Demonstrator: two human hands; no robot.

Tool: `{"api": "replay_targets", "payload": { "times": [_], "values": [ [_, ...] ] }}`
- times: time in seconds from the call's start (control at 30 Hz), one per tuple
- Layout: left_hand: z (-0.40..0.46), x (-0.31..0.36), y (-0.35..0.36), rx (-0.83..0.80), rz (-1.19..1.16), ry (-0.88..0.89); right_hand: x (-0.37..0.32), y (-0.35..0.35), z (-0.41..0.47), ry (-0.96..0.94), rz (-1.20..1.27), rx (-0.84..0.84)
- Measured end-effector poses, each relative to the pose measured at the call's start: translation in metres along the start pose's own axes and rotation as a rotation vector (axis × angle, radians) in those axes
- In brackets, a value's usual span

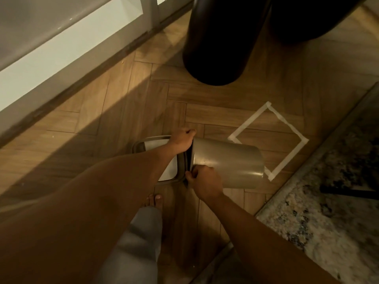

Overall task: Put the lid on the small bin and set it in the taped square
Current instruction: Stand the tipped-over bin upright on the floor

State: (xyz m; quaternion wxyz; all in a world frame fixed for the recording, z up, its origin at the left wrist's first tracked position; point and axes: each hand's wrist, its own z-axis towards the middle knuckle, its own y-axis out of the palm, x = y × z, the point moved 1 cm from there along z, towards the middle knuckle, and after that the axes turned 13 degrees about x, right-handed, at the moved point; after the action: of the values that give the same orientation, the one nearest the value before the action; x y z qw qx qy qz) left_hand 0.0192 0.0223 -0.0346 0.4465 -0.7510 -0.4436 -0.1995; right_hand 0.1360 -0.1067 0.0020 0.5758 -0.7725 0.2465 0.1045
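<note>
The small grey-beige bin (227,163) lies tipped on its side on the wooden floor, its mouth facing left. My left hand (182,140) grips the upper part of its rim and my right hand (205,181) grips the lower part. The lid (153,141), a grey frame with a pale centre panel, lies flat on the floor just left of the bin, partly hidden under my left forearm. The taped square (287,121), outlined in white tape, sits on the floor right of the bin, and the bin's base overlaps its near corner.
A large black cylindrical bin (221,42) stands behind, with another dark object (317,17) to its right. A patterned rug (328,191) borders the floor at the right. A white cabinet base (51,58) runs along the left. My bare foot (154,199) is below the lid.
</note>
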Motion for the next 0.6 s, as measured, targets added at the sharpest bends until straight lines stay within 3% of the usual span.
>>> {"api": "replay_targets", "payload": {
  "times": [0.3, 0.6],
  "values": [
    [-0.036, 0.038, 0.005, -0.237, 0.140, 0.106, 0.035, -0.056, -0.020, 0.076, 0.029, 0.038],
    [-0.095, 0.086, 0.006, -0.264, 0.125, 0.177, 0.071, -0.132, -0.043, 0.167, 0.142, 0.260]
  ]
}}
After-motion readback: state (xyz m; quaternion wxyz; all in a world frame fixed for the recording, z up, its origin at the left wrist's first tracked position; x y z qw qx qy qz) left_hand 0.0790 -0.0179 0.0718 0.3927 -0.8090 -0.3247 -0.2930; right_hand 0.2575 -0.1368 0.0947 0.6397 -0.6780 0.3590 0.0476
